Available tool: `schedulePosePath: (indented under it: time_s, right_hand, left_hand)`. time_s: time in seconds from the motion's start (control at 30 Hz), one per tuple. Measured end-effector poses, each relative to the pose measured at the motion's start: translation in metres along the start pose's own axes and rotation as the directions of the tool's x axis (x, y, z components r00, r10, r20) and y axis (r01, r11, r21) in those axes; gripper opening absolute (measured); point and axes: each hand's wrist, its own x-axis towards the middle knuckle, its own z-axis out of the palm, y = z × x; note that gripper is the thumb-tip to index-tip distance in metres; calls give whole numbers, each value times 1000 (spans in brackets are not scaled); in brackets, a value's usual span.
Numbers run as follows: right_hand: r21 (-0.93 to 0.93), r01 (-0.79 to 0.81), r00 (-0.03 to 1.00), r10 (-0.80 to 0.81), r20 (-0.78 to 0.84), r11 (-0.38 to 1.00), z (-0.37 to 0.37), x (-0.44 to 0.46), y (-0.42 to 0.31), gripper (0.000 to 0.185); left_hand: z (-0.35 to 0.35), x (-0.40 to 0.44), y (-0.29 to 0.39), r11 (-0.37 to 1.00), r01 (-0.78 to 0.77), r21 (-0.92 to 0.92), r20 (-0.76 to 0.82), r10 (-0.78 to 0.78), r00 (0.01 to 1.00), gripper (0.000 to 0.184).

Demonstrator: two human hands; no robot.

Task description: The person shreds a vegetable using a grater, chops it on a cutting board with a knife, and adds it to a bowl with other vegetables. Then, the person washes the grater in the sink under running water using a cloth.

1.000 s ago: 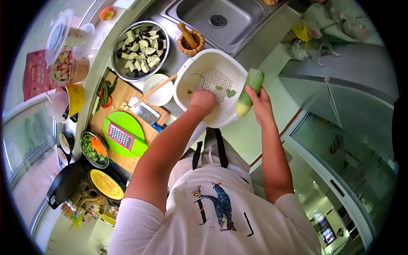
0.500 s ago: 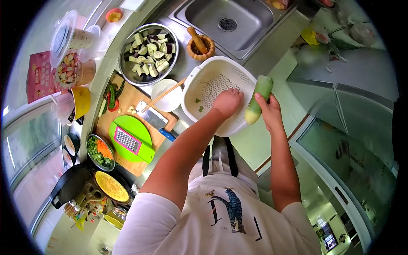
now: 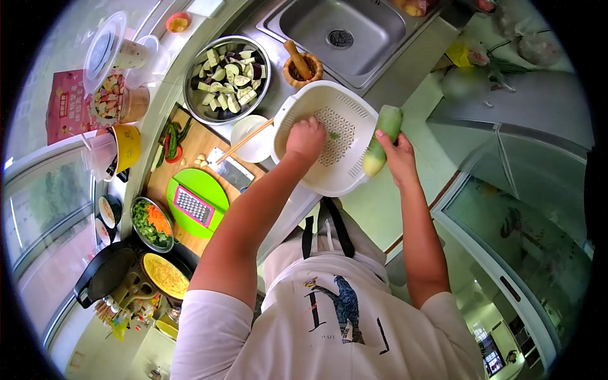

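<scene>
a white colander [image 3: 354,106] is facing upward. a leaf scrap [image 3: 334,135] is lying on its perforated bottom. a pale-ended green gourd [image 3: 389,121] is slanting by the right rim.

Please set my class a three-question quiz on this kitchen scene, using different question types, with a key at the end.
1. Name the item held in the person's right hand.

2. True or false: the chopsticks lie in the sink.

3. Multiple choice: what does the left hand reach into?
a) the metal bowl of cut eggplant
b) the white colander
c) the wooden mortar

Key
1. A long, pale green vegetable.
2. False. They lie across the small white bowl.
3. b
</scene>
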Motion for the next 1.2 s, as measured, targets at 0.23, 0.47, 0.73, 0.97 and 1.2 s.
schedulePosePath:
  time_s: [0.23, 0.47, 0.73, 0.97, 1.2]
  right_hand:
    - [-40, -57, 998, 56, -17, 998, 4, -4, -10, 41]
    - [-8, -24, 1000, 24, -9, 1000, 3, 1, -4, 49]
    - [-180, -42, 998, 35, -43, 983, 3, 11, -6, 70]
    - [-132, 73, 993, -85, -81, 989, 13, 10, -46, 65]
    - [-153, 100, 991, -112, -67, 983, 77, -36, -81, 67]
  left_hand:
    - [-8, -3, -11, 999, 21, -47, 102, -16, 995, 16]
    - [-75, -55, -9, 602, 257, -756, 88, -296, 951, 17]
    - [-99, -214, -85, -577, -29, -816, 387, -583, 714, 11]
    - [-82, -411, -185, -328, -180, -927, 301, -940, 162, 10]
    - [7, -506, -312, -70, 274, -959, 48, -995, -86, 23]
